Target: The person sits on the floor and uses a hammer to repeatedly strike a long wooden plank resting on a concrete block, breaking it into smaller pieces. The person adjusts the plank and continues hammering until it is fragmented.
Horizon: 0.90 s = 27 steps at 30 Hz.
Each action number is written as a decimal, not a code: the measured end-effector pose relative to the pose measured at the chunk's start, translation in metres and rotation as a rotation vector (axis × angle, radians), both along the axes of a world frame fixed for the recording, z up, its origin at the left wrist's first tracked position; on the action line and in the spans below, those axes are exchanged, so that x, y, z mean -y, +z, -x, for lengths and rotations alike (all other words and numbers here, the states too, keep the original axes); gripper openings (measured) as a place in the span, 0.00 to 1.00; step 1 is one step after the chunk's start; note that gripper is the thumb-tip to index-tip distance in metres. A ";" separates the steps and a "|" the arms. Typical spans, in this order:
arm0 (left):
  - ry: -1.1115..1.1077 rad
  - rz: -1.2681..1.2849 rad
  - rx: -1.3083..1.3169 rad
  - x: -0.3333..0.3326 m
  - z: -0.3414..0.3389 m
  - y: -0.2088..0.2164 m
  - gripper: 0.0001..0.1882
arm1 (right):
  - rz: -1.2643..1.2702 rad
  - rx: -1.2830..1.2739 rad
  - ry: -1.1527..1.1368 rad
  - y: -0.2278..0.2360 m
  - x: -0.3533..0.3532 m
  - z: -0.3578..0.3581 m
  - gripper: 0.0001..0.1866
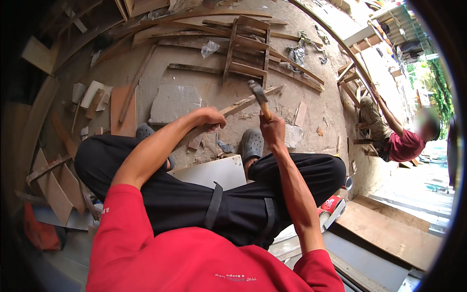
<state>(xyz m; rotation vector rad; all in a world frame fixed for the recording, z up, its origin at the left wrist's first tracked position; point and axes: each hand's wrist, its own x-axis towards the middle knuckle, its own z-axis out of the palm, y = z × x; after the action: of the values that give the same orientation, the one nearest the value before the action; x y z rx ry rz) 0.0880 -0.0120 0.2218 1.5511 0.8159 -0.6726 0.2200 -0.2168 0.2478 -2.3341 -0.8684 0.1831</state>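
In my right hand (272,130) is a hammer (262,101), its wooden handle in my closed fingers and its dark metal head pointing up and away from me. My left hand (209,118) is wrapped round a narrow wooden strip (245,102), which slants from between my knees up to the far right. The hammer head is just beyond the strip, and I cannot tell whether they touch. A flat grey slab (175,103) lies on the ground beyond my left forearm. Below my hands, a white board (214,171) rests between my legs.
A wooden ladder-like frame (248,48) lies among long planks (194,68) at the far side. Wood offcuts (95,97) are piled on the left. At right, another person (406,143) sits holding a long curved strip (335,41). A red can (332,204) stands beside my right knee.
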 end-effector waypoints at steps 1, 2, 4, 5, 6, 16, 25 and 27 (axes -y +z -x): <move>-0.011 -0.008 -0.009 -0.001 -0.001 0.001 0.08 | -0.122 0.053 0.018 0.011 -0.003 0.003 0.13; -0.007 -0.004 0.001 -0.002 -0.001 0.001 0.08 | -0.147 0.110 0.073 0.009 -0.002 0.003 0.13; -0.006 0.003 0.022 -0.003 -0.001 0.008 0.08 | -0.196 0.226 0.176 -0.002 0.001 0.001 0.12; -0.021 -0.022 0.018 -0.002 -0.004 0.013 0.08 | -0.236 0.164 0.189 -0.011 0.003 0.001 0.11; -0.038 -0.048 0.015 -0.001 -0.008 0.019 0.08 | -0.038 0.144 0.219 -0.016 0.008 -0.001 0.10; -0.051 -0.010 0.011 0.002 -0.004 0.013 0.08 | -0.193 0.121 0.222 -0.009 0.003 0.003 0.14; -0.069 0.062 0.017 0.003 0.001 -0.008 0.10 | -0.189 0.031 0.004 -0.004 -0.003 0.001 0.17; -0.024 0.081 0.041 -0.003 0.002 -0.017 0.11 | -0.221 0.041 0.086 -0.014 -0.002 0.001 0.15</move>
<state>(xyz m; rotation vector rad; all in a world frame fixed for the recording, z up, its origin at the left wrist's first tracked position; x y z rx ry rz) 0.0860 -0.0092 0.2053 1.4986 0.7321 -0.6811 0.2190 -0.2143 0.2343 -2.1043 -0.9593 0.0713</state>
